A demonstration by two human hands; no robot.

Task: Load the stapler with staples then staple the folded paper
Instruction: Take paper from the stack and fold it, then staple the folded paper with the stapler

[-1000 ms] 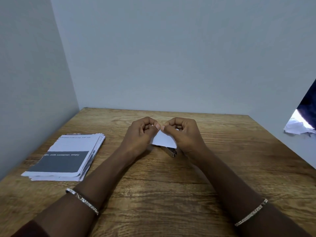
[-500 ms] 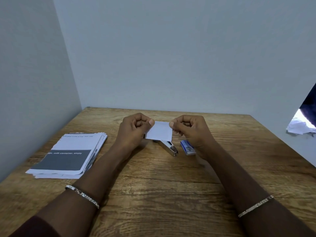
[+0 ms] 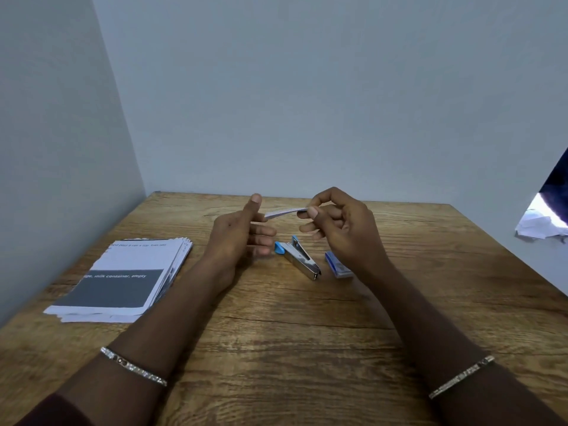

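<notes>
The right grip (image 3: 344, 229) pinched the small folded white paper (image 3: 285, 213), the left grip (image 3: 236, 233) spread loose beside it, while below them the silver blue-tipped stapler (image 3: 299, 259) and blue staple box (image 3: 338, 265) lay untouched on the wooden surface (image 3: 276, 348), loading and stapling seemingly undone.

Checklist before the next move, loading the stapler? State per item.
1. Folded paper secured: ok, right hand pinches it above the table.
2. Left hand free: ok, fingers straight, gripping nothing.
3. Stapler reachable: ok, lies on the table between the hands, untouched.
4. Staple box at hand: ok, beside the stapler.
5. Stapler loaded: cannot tell.
6. Paper stack out of the way: ok, apart at the left.
</notes>
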